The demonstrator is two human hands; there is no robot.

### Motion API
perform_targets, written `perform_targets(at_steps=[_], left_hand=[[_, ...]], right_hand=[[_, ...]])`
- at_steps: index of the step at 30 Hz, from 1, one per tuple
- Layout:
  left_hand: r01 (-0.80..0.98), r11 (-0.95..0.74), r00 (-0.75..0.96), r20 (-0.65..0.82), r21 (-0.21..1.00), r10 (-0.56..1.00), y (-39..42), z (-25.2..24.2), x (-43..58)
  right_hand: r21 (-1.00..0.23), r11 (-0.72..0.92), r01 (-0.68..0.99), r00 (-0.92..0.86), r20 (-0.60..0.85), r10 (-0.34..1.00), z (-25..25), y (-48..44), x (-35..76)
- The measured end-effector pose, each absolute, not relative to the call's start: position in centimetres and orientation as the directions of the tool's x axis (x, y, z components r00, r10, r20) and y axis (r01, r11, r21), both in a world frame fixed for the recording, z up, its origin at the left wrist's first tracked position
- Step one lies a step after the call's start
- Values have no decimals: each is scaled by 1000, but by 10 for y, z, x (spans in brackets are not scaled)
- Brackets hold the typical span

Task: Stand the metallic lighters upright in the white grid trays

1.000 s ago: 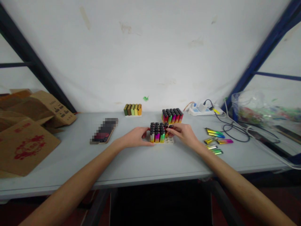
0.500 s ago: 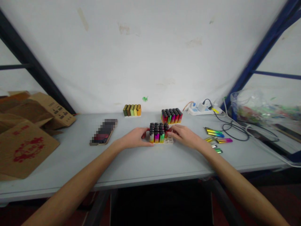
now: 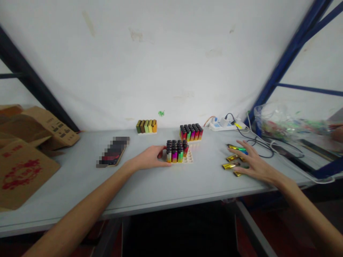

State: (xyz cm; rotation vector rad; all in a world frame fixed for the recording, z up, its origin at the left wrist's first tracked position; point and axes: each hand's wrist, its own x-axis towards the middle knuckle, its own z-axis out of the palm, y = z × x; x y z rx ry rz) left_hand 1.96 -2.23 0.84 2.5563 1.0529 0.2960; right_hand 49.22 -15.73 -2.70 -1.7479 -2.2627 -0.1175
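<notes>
My left hand [image 3: 148, 157] grips the left side of a white tray [image 3: 190, 160] with holes, its thumb along the front edge. Upright lighters [image 3: 174, 154] with black tops and shiny coloured bodies fill the tray's left and middle. At the tray's right side, bare holes show. Over on the right, my right hand [image 3: 254, 166] hovers with fingers spread above several loose shiny lighters [image 3: 229, 166] lying on the table. Its fingers cover some of them, and I see nothing held in it.
Behind stand a full tray of black-topped lighters [image 3: 191, 132] and a tray of yellow-green ones [image 3: 146, 126]. A phone [image 3: 115, 151] lies left, near cardboard boxes [image 3: 29, 171]. A power strip [image 3: 223, 125], cables [image 3: 264, 151] and plastic bags [image 3: 278, 117] occupy the right.
My right hand has moved from the tray out to the loose lighters on the right, and its fingers have spread. A red lighter now stands in the tray where that hand was.
</notes>
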Motion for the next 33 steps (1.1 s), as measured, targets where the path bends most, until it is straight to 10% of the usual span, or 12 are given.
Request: perform_targets(at_steps=[33], left_hand=[[646,-647,689,56,405,723,-24,8,19]], right_hand=[[-217,248,944,-169,327,930,-25,-88,360]])
